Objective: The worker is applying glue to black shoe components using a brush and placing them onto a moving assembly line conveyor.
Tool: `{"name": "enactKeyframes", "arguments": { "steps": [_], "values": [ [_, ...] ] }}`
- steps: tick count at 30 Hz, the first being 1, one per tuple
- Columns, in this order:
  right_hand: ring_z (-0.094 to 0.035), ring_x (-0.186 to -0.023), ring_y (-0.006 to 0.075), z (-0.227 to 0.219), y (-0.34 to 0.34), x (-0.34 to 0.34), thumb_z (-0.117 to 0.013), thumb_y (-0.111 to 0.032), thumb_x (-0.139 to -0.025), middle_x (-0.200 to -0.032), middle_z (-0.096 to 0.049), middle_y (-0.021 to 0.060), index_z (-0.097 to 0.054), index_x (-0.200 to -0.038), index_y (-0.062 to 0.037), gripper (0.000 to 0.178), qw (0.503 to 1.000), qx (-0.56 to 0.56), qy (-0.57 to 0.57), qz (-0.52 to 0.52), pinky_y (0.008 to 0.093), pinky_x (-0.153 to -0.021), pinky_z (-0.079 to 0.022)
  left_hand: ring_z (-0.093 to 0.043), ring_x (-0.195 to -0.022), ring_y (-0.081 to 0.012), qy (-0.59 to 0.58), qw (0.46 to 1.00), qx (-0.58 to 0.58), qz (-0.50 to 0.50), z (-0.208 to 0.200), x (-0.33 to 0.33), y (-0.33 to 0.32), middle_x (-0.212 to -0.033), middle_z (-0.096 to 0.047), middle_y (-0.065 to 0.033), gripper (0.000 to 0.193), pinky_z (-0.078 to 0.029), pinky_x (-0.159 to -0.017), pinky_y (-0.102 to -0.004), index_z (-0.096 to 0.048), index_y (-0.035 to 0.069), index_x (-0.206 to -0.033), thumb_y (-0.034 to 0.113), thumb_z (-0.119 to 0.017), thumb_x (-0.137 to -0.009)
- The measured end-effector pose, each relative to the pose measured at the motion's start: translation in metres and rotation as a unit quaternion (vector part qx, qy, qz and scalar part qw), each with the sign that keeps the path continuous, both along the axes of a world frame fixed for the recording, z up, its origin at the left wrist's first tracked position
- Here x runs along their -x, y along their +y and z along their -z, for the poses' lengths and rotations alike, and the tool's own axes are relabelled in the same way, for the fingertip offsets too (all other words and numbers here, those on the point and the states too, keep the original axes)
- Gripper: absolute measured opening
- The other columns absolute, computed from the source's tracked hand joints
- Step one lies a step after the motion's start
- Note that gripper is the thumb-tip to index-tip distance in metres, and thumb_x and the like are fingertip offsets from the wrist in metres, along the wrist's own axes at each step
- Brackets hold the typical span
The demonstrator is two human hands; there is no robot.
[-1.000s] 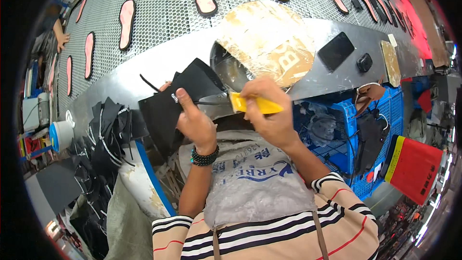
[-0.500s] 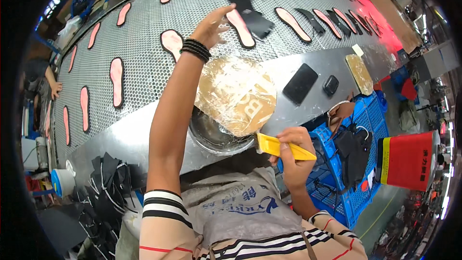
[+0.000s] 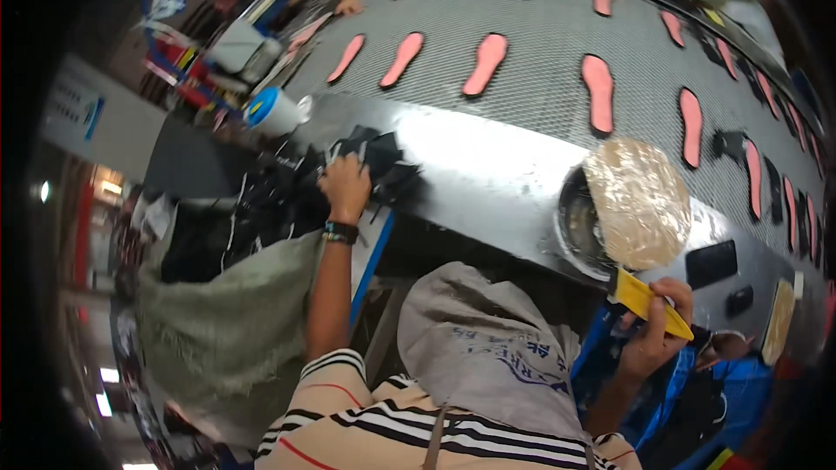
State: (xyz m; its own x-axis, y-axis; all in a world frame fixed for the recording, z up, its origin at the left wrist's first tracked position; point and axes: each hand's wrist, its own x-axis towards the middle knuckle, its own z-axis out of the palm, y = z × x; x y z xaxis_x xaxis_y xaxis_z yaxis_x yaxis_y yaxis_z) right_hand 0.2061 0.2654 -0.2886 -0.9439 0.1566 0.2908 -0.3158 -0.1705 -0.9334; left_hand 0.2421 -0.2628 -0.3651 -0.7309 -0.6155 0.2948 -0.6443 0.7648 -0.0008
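Over at the left, my left hand (image 3: pixel 347 183) rests on a pile of limp black fabric pieces (image 3: pixel 383 161), its bent fingers closed on one of them. Dark bands circle that wrist. On the right, my right hand (image 3: pixel 655 331) grips a yellow-handled brush (image 3: pixel 651 303), its working end tilted toward a round metal bowl (image 3: pixel 570 248). A cardboard sheet wrapped in clear film (image 3: pixel 640 204) lies across part of the bowl. Beyond, pink insoles with black edges (image 3: pixel 599 91) lie in rows on a mesh conveyor belt (image 3: pixel 549 61).
A steel ledge (image 3: pixel 470 157) runs along the belt. On its right lie a black phone (image 3: pixel 711 263) and a small black case (image 3: pixel 739 300). A blue crate (image 3: pixel 601 339) stands below. A blue-and-white tub (image 3: pixel 274 110) sits at the left end. Other people's hands (image 3: pixel 350 5) show across the belt.
My left hand has left the black piece over an insole and swung down left to the black pile. The view has turned left. My right hand still holds the brush beside the bowl.
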Motion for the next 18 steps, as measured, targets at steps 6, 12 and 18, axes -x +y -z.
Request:
{"name": "enactKeyframes", "arguments": {
  "steps": [6,12,18],
  "values": [
    [-0.057,-0.057,0.0142,-0.005,-0.012,-0.008,-0.054,0.002,-0.092,-0.099,-0.056,0.0139,-0.060,-0.098,0.0049,0.009,1.000,-0.001,-0.006,-0.020,0.0217,-0.043,-0.046,-0.054,-0.113,-0.0394,0.016,0.996,-0.092,-0.006,-0.017,-0.036,0.010,-0.114,-0.060,-0.0159,0.030,-0.045,-0.091,-0.0539,-0.066,0.008,-0.105,0.034,-0.068,-0.090],
    [-0.057,-0.059,0.0142,-0.017,-0.028,-0.010,-0.054,0.001,-0.092,-0.100,-0.057,0.0141,-0.061,-0.097,0.0049,0.009,1.000,-0.001,-0.016,-0.025,0.0215,-0.042,-0.045,-0.058,-0.111,-0.0382,0.046,0.991,-0.117,0.035,-0.045,-0.036,0.017,-0.113,-0.063,-0.0188,0.036,-0.045,-0.093,-0.0493,-0.065,0.005,-0.112,0.033,-0.070,-0.089],
    [-0.058,-0.063,0.0148,-0.026,-0.040,-0.001,-0.055,-0.001,-0.096,-0.107,-0.056,0.0125,-0.061,-0.102,0.0044,0.010,0.999,-0.027,-0.010,-0.019,0.0240,-0.050,-0.048,-0.047,-0.132,-0.0328,0.370,0.887,-0.212,0.177,-0.112,-0.015,0.014,-0.135,-0.052,-0.0207,0.055,-0.044,-0.103,-0.0458,-0.044,-0.001,-0.137,0.028,-0.067,-0.096]
  ]
}}
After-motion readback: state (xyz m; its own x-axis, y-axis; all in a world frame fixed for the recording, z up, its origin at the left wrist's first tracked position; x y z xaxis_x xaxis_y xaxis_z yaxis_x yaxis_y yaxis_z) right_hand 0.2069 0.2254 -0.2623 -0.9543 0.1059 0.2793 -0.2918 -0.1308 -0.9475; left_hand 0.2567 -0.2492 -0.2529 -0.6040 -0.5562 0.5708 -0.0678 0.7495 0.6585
